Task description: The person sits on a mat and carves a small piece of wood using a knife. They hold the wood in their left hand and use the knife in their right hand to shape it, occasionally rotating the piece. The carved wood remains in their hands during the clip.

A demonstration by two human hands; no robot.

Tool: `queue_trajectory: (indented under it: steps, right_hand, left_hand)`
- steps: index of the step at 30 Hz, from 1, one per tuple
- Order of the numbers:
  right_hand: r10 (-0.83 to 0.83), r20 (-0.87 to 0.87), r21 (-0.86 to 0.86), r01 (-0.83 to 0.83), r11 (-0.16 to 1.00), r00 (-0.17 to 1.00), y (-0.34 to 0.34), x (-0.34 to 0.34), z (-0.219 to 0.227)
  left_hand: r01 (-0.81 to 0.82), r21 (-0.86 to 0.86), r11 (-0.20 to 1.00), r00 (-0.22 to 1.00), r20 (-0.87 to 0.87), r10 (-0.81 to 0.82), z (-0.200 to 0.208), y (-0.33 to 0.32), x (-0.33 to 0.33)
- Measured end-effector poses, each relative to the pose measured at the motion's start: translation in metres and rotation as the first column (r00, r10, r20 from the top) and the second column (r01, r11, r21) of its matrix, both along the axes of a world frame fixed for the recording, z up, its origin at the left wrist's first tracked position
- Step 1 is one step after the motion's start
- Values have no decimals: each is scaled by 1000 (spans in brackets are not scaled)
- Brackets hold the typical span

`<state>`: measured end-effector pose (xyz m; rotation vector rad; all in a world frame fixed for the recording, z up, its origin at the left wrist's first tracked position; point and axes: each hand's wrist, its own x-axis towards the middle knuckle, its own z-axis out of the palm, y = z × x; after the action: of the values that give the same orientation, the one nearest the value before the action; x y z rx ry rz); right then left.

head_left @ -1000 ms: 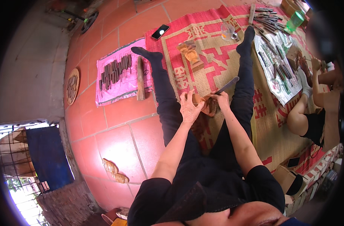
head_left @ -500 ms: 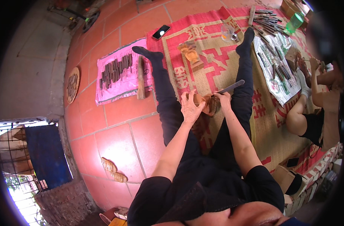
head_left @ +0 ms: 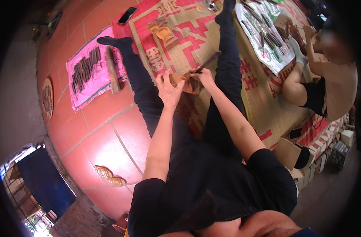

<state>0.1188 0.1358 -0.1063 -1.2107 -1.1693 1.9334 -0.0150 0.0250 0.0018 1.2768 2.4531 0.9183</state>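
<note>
L hand (head_left: 169, 91) gripping brown wood pc (head_left: 192, 87), R hand (head_left: 204, 78) w/ dark thin tool (head_left: 210, 60) gripped just beside it, orange carving (head_left: 164, 33) on mat (head_left: 259, 106) beyond both.

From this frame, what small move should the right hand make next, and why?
Perhaps a short stroke of the dark tool along the brown carved piece: the right hand holds the tool close to it, while the left hand grips it.

The person's two hands (head_left: 170, 93) (head_left: 205, 79), one held tool (head_left: 210, 59) and two sheets (head_left: 79, 100) (head_left: 253, 44) show
</note>
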Motion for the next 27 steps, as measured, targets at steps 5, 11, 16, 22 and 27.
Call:
queue_trajectory:
  steps: [5,11,16,22,27]
  right_hand:
    - [-232,-18,-94,229,969,973,8,3,-6]
    - [-66,-43,78,69,995,997,2,-4,7]
    - [-247,-43,-52,245,968,968,16,4,-10]
    - [-124,-38,40,125,991,992,4,-5,3]
    - [-269,-82,-70,263,962,960,10,-4,0]
  left_hand:
    - [-10,-49,999,999,45,12,-2,1,-7]
    - [-56,-61,997,995,75,61,-4,-1,-12]
    - [-27,-80,996,993,117,36,0,2,-8]
    - [-31,-46,998,998,56,34,-5,-2,-10]
    - [7,-46,999,999,31,-6,-4,-3,-11]
